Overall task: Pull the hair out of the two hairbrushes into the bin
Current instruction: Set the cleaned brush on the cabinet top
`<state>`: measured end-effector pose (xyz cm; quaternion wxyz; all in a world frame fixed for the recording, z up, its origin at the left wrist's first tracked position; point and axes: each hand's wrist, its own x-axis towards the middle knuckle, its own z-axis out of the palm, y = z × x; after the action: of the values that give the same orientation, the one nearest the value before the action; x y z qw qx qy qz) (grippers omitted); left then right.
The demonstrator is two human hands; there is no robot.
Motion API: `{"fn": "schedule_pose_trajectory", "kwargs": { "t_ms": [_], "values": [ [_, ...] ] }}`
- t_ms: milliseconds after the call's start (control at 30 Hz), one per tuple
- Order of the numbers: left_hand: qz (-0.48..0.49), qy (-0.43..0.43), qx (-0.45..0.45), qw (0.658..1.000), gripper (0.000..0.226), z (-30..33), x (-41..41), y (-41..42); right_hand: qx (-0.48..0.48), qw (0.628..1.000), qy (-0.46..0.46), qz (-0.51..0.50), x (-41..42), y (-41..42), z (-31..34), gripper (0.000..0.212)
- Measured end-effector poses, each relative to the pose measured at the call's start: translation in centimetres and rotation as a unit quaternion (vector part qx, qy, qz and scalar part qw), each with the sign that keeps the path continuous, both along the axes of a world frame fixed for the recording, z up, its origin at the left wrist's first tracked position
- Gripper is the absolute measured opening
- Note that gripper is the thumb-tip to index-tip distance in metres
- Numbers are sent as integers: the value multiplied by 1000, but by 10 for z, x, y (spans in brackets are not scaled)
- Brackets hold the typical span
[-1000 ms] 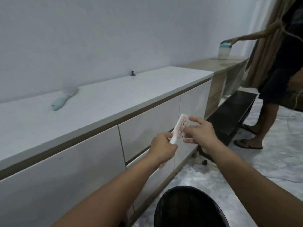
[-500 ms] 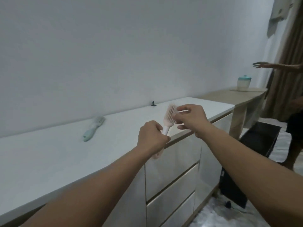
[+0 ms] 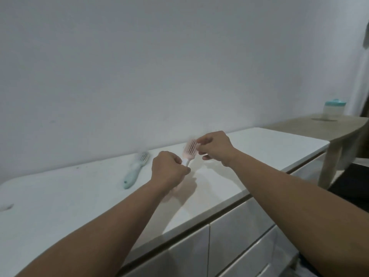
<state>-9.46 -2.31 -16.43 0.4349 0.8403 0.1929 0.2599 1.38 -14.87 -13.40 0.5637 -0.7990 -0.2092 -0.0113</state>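
My left hand [image 3: 168, 169] is closed round the white handle of a pink hairbrush [image 3: 189, 149], holding it upright above the white cabinet top [image 3: 69, 206]. My right hand [image 3: 216, 145] pinches at the right side of the brush head, fingertips on the bristles. Whether hair sits between those fingers is too blurred to tell. A second hairbrush, pale teal [image 3: 135, 169], lies flat on the cabinet top to the left, apart from both hands. The bin is out of view.
A white wall runs along the back of the cabinet. Drawer fronts [image 3: 239, 236] face me below the cabinet edge. At the far right stands a wooden table [image 3: 323, 126] with a teal-lidded jar [image 3: 334, 109] on it.
The view has risen from the floor and black bin up to the cabinet top. Both hands carried the pink brush up over the cabinet. The other person by the jar has left the frame.
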Motion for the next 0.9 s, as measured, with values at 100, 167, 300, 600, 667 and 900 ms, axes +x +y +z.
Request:
{"fn": "schedule_pose_trajectory", "kwargs": {
  "t_ms": [100,167,300,600,667,900],
  "values": [
    [19,2,3,1000,24,-11,11,15,1,1000,-7,3,12,22,-10,18],
    [33,5,9,999,16,-16,16,22,4,1000,-8,0,19,38,-15,15],
    [62,20,35,997,12,-20,24,31,-13,1000,-18,9,29,66,-25,12],
    [95,-14,103,990,55,-28,27,48,-131,983,-124,41,43,91,-48,23],
    [89,-29,99,991,51,-28,23,47,-138,980,-139,46,45,94,-52,23],
    [102,8,140,985,37,-31,20,42,-188,967,-149,82,34,80,-58,43]
  ]
}}
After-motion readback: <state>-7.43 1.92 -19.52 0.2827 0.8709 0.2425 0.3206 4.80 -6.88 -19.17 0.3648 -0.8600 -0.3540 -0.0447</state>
